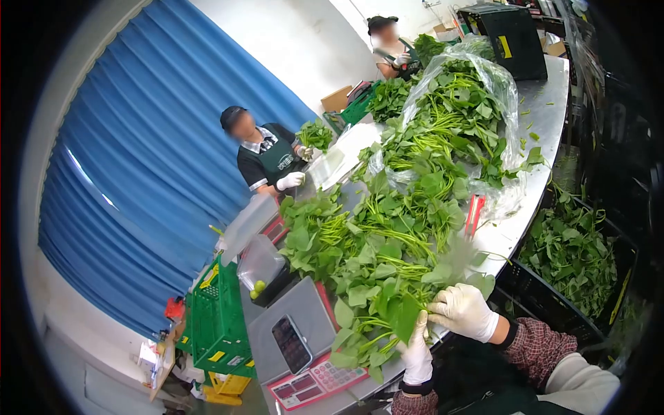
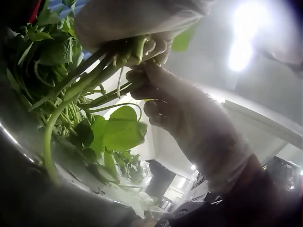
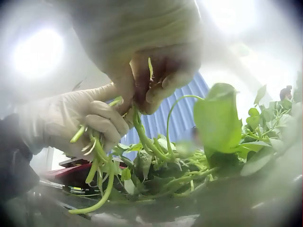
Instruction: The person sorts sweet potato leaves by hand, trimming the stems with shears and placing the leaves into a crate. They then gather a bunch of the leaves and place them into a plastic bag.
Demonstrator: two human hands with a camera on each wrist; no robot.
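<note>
Both hands wear white gloves and meet at the near edge of a large heap of leafy greens [image 1: 387,242]. My left hand [image 1: 417,354] holds a small bunch of green stems [image 3: 97,163], its fingers curled round them and the cut ends hanging below in the right wrist view. Right beside it, my right hand [image 1: 465,312] pinches stems [image 3: 142,132] between thumb and fingers, with the fingertips close against the left hand. A broad leaf [image 1: 402,317] stands up in front of the hands and covers part of the left fingers in the head view.
A pink-edged scale [image 1: 321,379] with a phone [image 1: 292,344] on it stands left of the greens. Green crates [image 1: 220,321] are stacked beyond. A black crate of greens [image 1: 574,249] sits at right below the table edge. Two people [image 1: 277,155] work across the metal table [image 1: 546,124].
</note>
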